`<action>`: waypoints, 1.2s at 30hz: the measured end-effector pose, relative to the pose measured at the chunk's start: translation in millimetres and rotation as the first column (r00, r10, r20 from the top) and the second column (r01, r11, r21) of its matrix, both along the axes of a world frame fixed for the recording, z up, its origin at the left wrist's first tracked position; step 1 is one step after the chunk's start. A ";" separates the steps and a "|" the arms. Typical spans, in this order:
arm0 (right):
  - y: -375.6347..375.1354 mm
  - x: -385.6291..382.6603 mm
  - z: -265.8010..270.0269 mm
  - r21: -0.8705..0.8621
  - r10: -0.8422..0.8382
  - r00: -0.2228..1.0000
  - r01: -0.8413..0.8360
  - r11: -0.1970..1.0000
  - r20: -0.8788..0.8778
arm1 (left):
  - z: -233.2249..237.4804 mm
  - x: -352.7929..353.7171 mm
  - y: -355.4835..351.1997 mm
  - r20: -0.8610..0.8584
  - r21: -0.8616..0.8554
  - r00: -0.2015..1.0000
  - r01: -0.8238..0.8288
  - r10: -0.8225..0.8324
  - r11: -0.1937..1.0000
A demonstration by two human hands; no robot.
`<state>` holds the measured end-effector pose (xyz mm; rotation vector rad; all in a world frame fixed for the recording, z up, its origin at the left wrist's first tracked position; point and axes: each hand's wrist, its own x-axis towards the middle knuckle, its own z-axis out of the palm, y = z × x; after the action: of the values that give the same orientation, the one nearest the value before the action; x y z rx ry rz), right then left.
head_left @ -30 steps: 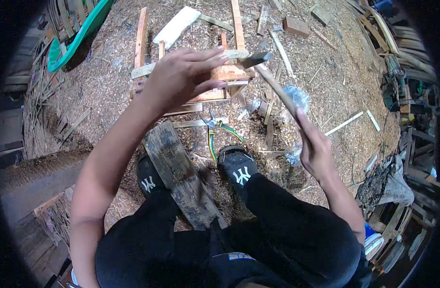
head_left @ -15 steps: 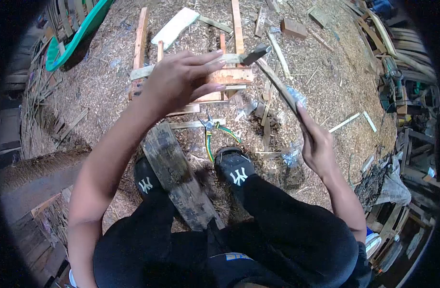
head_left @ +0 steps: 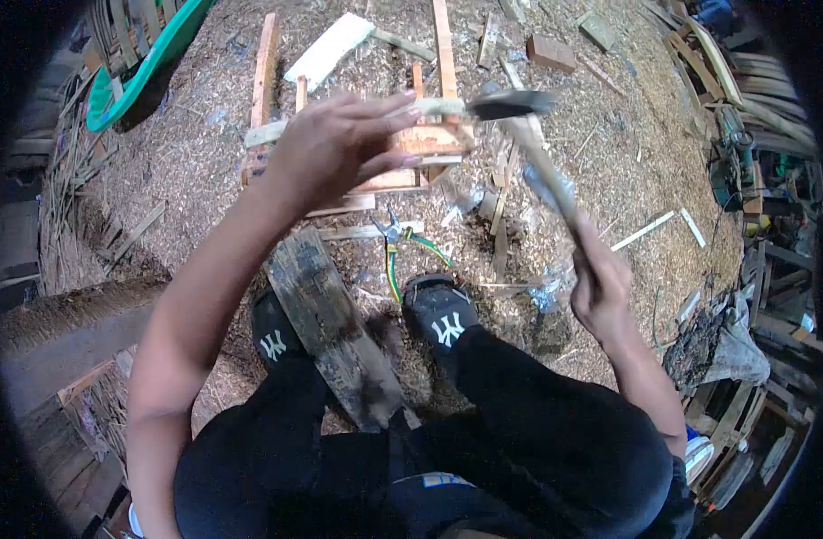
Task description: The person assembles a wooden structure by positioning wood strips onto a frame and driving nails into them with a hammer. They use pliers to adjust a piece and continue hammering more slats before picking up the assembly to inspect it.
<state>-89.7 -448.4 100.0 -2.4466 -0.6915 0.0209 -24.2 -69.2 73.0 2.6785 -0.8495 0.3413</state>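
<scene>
My right hand point(head_left: 602, 286) is closed around the wooden handle of a hammer point(head_left: 544, 166). Its dark head is raised just right of a small wooden frame point(head_left: 436, 139) and blurred by motion. My left hand point(head_left: 335, 144) reaches over the frame's near end, fingers stretched to the right and thumb apart below them. Whether it presses on the wood cannot be made out. A pale slat point(head_left: 266, 134) crosses the frame, partly hidden by that hand. Pliers point(head_left: 392, 235) with green and yellow handles lie spread on the ground nearer to me.
A weathered plank point(head_left: 326, 323) lies between my shoes. Wood shavings cover the ground, with a white board point(head_left: 329, 51), a wood block point(head_left: 550, 53) and loose sticks. A green curved rim point(head_left: 146, 76) stands at upper left. Scrap wood and a grey cloth point(head_left: 736, 346) line the right side.
The hammer head has lifted off the right end of the slat and swung to the right. My right hand has shifted slightly down and right; my left hand stays nearly in place.
</scene>
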 end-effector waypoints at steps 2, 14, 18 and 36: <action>-0.4 -7.9 -0.9 -0.007 0.030 0.999 -0.030 1.000 0.037 | -3.4 -4.5 1.3 -0.041 -0.011 0.999 0.006 -0.006 1.000; -20.9 -6.5 -120.3 0.090 -0.403 0.902 0.419 0.904 -0.153 | 13.8 -3.5 29.8 -0.180 -0.261 0.974 -0.181 0.136 0.948; -27.0 0.8 -174.2 0.002 -0.459 0.843 0.479 0.878 -0.279 | 12.0 -1.1 67.4 -0.171 -0.081 0.949 -0.280 0.263 0.957; 183.4 142.4 -50.0 0.398 -0.103 0.763 0.441 0.805 -0.638 | -19.0 -8.3 83.3 -0.884 -0.467 0.467 -0.884 0.025 -0.018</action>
<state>52.7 -265.0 50.0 -1.8147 -0.0125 0.4072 -32.5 14.1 54.1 1.3808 0.6611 -0.0464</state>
